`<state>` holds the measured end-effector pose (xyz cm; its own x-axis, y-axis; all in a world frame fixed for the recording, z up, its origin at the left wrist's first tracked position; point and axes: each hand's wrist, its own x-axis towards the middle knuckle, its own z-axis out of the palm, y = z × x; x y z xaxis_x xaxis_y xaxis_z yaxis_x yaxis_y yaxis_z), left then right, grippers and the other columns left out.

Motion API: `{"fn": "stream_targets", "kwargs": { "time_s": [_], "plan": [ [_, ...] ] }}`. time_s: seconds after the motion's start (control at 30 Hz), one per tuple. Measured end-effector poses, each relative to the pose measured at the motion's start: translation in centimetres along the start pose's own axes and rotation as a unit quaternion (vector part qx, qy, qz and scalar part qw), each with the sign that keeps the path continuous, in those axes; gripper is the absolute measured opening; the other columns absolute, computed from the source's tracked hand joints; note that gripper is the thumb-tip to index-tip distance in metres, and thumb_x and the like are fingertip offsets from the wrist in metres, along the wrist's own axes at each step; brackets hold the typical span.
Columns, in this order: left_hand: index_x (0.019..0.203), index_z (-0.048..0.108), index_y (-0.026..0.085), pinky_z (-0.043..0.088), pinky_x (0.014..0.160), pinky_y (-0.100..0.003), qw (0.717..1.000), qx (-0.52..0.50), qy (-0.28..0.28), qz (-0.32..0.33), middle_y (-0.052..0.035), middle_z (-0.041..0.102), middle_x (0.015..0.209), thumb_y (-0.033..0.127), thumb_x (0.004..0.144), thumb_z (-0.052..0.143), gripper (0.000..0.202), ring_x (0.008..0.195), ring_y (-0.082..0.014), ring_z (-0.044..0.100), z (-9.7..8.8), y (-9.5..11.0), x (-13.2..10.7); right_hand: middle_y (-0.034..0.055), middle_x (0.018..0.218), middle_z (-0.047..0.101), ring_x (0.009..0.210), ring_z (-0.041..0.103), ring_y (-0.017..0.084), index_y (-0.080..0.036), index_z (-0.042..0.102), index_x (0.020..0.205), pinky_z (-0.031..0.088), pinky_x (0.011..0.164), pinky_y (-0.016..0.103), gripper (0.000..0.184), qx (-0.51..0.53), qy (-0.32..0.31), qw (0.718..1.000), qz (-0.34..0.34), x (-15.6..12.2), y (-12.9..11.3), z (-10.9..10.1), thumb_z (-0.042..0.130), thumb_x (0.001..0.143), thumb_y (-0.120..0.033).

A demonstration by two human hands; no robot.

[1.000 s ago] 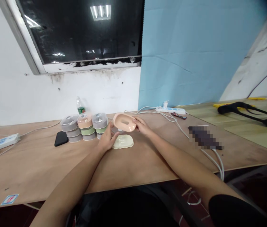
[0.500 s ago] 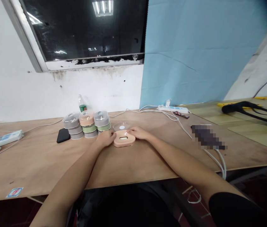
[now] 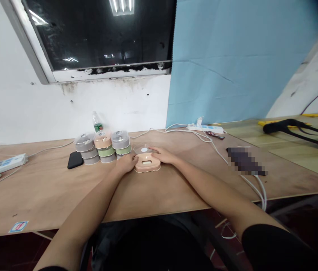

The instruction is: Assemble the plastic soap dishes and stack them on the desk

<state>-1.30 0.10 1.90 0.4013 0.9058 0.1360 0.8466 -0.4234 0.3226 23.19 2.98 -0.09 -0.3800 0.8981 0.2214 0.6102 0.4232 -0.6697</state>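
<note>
a: where is the peach shell (image 3: pixel 147 168)?
b: on the tabletop (image 3: pixel 153 199), between the 2 hands: left hand (image 3: pixel 127 163) at its left end, right hand (image 3: pixel 163 155) at its far right corner. a clear lid (image 3: pixel 139 149) lies just beyond it.
a: and what are they like?
b: the shell looks like smooth plastic, rounded, with 1 oblong slot in its top and a pale, wavy edge along its near bottom. the lid is see-through, bearing 1 white disc. the tabletop is brown and wood-like. to the left stand 3 stacks of rounded boxes (image 3: pixel 106 151) in grey, peach and green.
a: the hands?
b: the left is curled, thumb against the shell; its fingertips are hidden, so i can't tell whether it grips. the right is loosely spread, thumb touching the shell, a finger reaching past the far edge.
</note>
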Motion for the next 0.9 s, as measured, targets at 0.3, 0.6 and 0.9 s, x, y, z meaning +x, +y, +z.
{"fn": "stream_targets", "kwargs": {
  "time_s": [0.3, 0.6, 0.9],
  "plan": [
    [0.092, 0.071, 0.023, 0.045, 0.069, -0.029, 0.999, 0.046, 0.009, 0.008, -0.0078, 0.072, 0.093, 0.048, 0.095, 0.031, 0.047, 0.085, -0.0230, 0.065, 0.3, 0.1, -0.2, 0.0058, 0.123, 0.065, 0.116, 0.058, 0.022, -0.020, 0.068, 0.113, 0.042, 0.100, 0.036, 0.037, -0.098, 0.039, 0.994, 0.006, 0.8, 2.4, -0.8, 0.037, 0.093, -0.024],
    [0.129, 0.055, 0.019, 0.046, 0.075, -0.031, 0.998, -0.015, 0.035, 0.042, -0.0092, 0.070, 0.101, 0.055, 0.093, 0.035, 0.055, 0.092, -0.0241, 0.065, 1.3, 0.0, -0.1, 0.0048, 0.086, 0.067, 0.079, 0.060, 0.019, -0.018, 0.068, 0.100, 0.046, 0.079, 0.030, 0.025, -0.184, 0.087, 0.979, -0.016, 0.3, 3.4, -1.7, 0.063, 0.076, -0.020],
    [0.139, 0.042, 0.016, 0.046, 0.074, -0.033, 0.995, -0.052, 0.029, 0.084, -0.0075, 0.069, 0.092, 0.060, 0.092, 0.034, 0.065, 0.087, -0.0243, 0.064, 1.4, -0.1, -0.1, 0.0075, 0.098, 0.063, 0.095, 0.055, 0.022, -0.019, 0.064, 0.085, 0.041, 0.089, 0.036, 0.007, -0.182, 0.110, 0.971, -0.113, 0.6, 2.7, -1.0, 0.062, 0.082, -0.026]
  ]
}}
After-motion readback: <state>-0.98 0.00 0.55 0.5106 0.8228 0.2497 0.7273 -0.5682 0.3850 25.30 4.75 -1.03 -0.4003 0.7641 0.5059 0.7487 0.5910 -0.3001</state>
